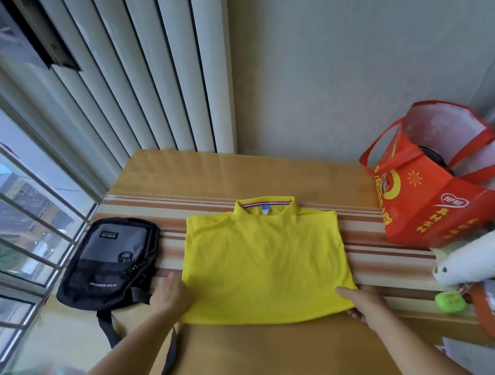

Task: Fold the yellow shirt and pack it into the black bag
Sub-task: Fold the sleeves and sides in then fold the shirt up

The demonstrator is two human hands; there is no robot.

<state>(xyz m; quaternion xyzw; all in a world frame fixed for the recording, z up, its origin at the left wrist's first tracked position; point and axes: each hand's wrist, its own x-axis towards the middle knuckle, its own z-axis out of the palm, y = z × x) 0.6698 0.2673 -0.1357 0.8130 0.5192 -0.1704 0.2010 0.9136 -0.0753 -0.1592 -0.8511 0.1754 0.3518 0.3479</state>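
The yellow shirt (265, 263) lies flat on the wooden table (261, 357), folded into a rectangle with its collar at the far side. My left hand (172, 296) grips the shirt's near-left edge, fingers tucked under the cloth. At the near-right corner my right hand (363, 302) pinches the hem between thumb and fingers. The black bag (109, 263), with a grey front pocket, lies flat to the left of the shirt; its strap trails toward the table's near edge.
A red tote bag (445, 181) stands at the right of the table. In front of it lie a white paper roll (488, 254), a green round object (450, 302) and some papers. A window is on the left, a radiator behind the table.
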